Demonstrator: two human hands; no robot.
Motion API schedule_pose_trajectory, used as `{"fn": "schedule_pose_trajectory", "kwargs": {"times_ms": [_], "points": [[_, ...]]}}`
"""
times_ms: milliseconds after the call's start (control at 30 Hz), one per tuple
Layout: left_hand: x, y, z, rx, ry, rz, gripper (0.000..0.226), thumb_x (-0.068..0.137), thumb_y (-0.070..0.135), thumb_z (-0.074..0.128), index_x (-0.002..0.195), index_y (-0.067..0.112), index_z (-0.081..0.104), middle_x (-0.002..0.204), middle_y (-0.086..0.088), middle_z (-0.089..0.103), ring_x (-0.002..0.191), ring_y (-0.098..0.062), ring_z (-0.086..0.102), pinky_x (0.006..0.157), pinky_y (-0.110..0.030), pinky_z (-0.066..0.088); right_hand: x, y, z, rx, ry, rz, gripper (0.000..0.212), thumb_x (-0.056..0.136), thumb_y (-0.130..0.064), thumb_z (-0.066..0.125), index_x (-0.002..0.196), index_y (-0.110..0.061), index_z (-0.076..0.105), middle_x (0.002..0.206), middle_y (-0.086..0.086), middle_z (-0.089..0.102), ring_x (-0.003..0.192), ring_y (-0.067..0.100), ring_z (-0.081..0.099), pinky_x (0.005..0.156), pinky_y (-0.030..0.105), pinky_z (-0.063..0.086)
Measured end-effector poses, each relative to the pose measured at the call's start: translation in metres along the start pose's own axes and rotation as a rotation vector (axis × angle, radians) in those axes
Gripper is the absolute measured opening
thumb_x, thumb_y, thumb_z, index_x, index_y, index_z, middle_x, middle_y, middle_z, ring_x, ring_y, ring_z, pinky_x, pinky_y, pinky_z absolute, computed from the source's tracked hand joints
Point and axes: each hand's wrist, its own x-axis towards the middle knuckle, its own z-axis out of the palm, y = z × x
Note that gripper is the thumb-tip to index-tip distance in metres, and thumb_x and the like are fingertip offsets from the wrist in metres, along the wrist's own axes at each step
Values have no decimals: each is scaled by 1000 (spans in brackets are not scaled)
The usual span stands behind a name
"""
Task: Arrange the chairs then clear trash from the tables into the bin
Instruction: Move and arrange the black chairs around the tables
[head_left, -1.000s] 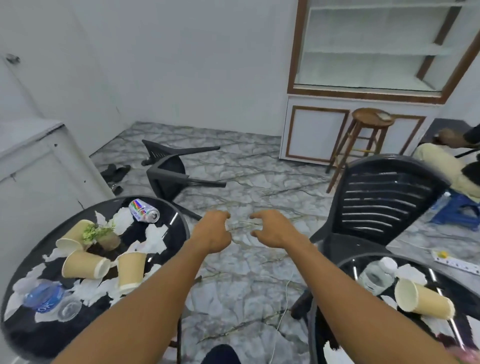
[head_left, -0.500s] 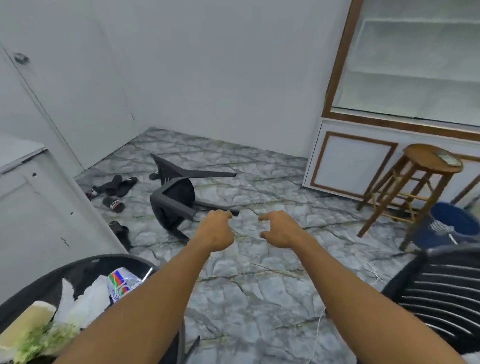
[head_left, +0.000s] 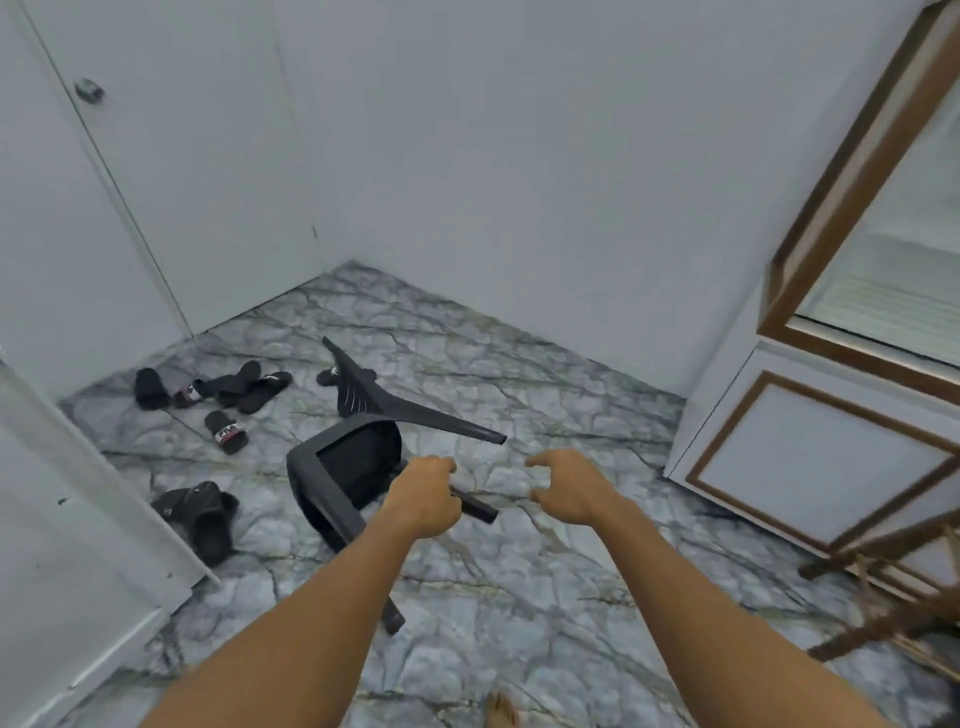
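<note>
- Marble floor (head_left: 519, 597): the black plastic chair (head_left: 353, 462) lies toppled, legs pointing toward 3 o'clock.
- Left grip (head_left: 423, 496) clenched and empty; right grip (head_left: 566, 488) released, fingers parted.
- Best to stoop, grasp seat rim and leg, then tip it upright away from the slippers (head_left: 205, 514) at 9 o'clock.

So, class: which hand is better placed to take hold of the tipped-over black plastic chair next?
Left, probably. The left hand overlaps a leg of the tipped-over black plastic chair; the right hand shows over bare grey marble floor beside it.
</note>
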Motion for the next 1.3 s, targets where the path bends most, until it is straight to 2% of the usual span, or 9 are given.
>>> {"fn": "schedule_pose_trajectory", "kwargs": {"times_ms": [100,233,433,533,633,800,1000,1167,1300], "points": [[67,-4,-13,-30,21,-75,45,87,22,61,131,13,57,129,-7,59,110,-28,58,82,-39,52,80,1,-27,-10,-56,-58,52,87,-26,69,136,-20,55,145,5,49,133,24,46,105,33,38],[146,-21,-43,-73,81,-186,49,88,23,63,136,15,55,134,-5,57,117,-26,55,88,-40,52,182,-18,-58,-48,-114,-148,47,86,-30,68,131,-22,58,135,5,58,121,25,55,99,39,47],[284,-68,-84,-92,153,-296,44,90,29,61,132,16,56,130,-5,58,119,-27,54,93,-42,51,350,-47,-86,-87,-186,-266,56,87,-28,67,141,-19,51,146,5,49,133,23,46,108,34,40],[357,-97,-96,-161,203,-349,33,88,24,62,119,11,61,122,-7,61,108,-26,59,85,-40,54,441,-64,-91,-132,-206,-323,57,88,-31,67,141,-20,50,148,4,46,136,22,42,110,36,38],[416,-126,-110,-181,208,-408,36,87,22,62,122,12,60,127,-8,59,112,-28,59,84,-39,54,519,-89,-92,-154,-247,-361,57,88,-33,66,141,-22,49,149,4,45,136,22,42,111,36,36],[474,-181,-145,-209,236,-524,43,81,26,62,122,14,61,127,-8,60,114,-28,59,91,-40,53,617,-148,-88,-180,-354,-455,57,89,-30,66,142,-20,48,150,6,43,137,23,41,108,32,34],[553,-255,-175,-306,290,-671,43,82,28,62,124,19,61,128,-3,60,117,-25,57,82,-28,42,742,-211,-76,-200,-415,-531,51,87,-26,67,136,-20,54,141,7,52,128,27,49,98,33,42],[661,-327,-180,-371,280,-764,45,81,26,62,126,19,60,128,-4,59,115,-24,58,87,-32,48,880,-248,-42,-178,-483,-556,56,88,-26,66,141,-20,49,146,4,49,133,24,46,106,38,42],[757,-400,-168,-436,269,-853,34,82,26,62,115,19,62,115,-4,61,108,-25,59,87,-36,51,1006,-283,16,-154,-600,-566,48,88,-20,65,135,-16,55,138,7,57,127,28,52,102,40,45]]}}
